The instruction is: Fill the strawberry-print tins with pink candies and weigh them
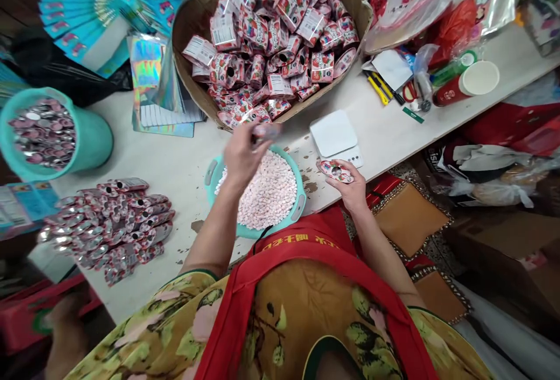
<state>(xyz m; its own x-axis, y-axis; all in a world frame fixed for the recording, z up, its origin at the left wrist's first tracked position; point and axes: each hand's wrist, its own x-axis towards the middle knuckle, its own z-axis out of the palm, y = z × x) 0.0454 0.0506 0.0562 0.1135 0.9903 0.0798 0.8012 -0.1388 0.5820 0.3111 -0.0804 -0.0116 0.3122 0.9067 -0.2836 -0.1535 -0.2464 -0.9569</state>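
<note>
My left hand [243, 157] is closed over the far side of a turquoise basin [301, 198] of pale pink, pill-like candies [268, 193]. Its fingers grip a small pink printed container [266, 131], smeared by motion. Right of the basin, my right hand [352, 191] holds a small strawberry-printed candy container [336, 171] with a dark round hole facing up. That hand is just in front of a small white scale [335, 133]. Behind the basin, a cardboard box [195, 85] is heaped with similar strawberry-printed containers [276, 35].
Rows of containers [126, 228] stand at the left of the table, by a turquoise bucket [94, 143] of small silver-and-pink pieces. Blue fanned cards [74, 12] and shiny sheets [151, 76] lie behind. A paper cup [468, 83], cutter [380, 88] and plastic bags [420, 0] are at right.
</note>
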